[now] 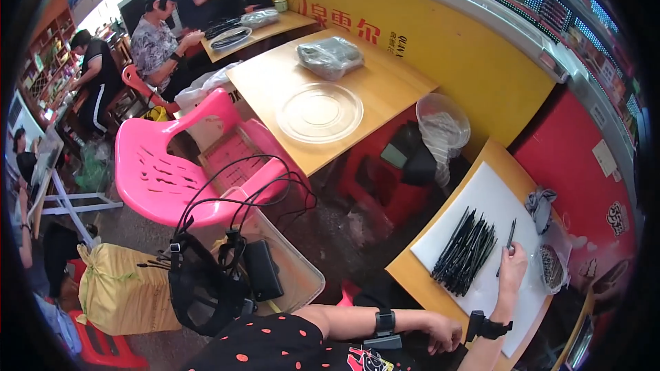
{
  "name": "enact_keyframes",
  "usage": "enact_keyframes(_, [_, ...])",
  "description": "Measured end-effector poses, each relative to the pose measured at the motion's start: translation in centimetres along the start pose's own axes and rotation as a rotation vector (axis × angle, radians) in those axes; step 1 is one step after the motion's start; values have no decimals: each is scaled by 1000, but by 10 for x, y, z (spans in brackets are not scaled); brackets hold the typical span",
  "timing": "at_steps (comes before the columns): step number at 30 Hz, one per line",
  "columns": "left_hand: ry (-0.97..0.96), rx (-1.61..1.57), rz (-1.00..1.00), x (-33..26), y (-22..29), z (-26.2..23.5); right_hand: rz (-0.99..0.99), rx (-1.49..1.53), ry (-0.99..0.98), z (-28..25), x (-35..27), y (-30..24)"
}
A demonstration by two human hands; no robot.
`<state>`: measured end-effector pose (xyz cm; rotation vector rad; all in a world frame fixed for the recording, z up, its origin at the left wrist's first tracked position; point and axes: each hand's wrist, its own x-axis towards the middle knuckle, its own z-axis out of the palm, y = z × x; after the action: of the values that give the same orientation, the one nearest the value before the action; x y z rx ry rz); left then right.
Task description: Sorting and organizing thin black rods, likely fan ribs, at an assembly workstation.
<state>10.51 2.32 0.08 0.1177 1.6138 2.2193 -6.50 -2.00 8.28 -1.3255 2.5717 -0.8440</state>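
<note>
My right hand (513, 262) is closed on a thin black stick (511, 233), holding it upright over the white board (514, 316) at the lower right. Left of it on the board lies a loose heap of similar thin black sticks (465, 251), roughly lined up with one another. My left hand (445, 332) rests by the near edge of the wooden table (427, 290), apart from the sticks. Its fingers bend loosely downward, and I see nothing in them.
A clear bag (552, 266) with dark contents and a grey cloth bundle (541, 207) lie along the board's right side. Pink chair (165, 172), tray (306, 283) with black straps and cables, and yellow sack (127, 288) stand left. Other people work at the far left.
</note>
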Motion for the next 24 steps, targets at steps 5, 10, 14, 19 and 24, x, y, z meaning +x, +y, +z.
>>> enact_keyframes(5, [43,6,-13,1,-2,-4,-68,-386,26,17,7,48])
enact_keyframes(10, [58,5,-28,1,-3,-2,-92,-403,124,25,-3,60])
enact_keyframes(14, [-14,-9,-10,4,-6,8,-46,-423,183,11,-15,74])
enact_keyframes(19, [60,-84,-33,-8,6,-6,203,-73,-102,-4,-10,36])
enact_keyframes(24, [27,-87,-144,-10,10,-7,372,266,-53,-5,-31,49])
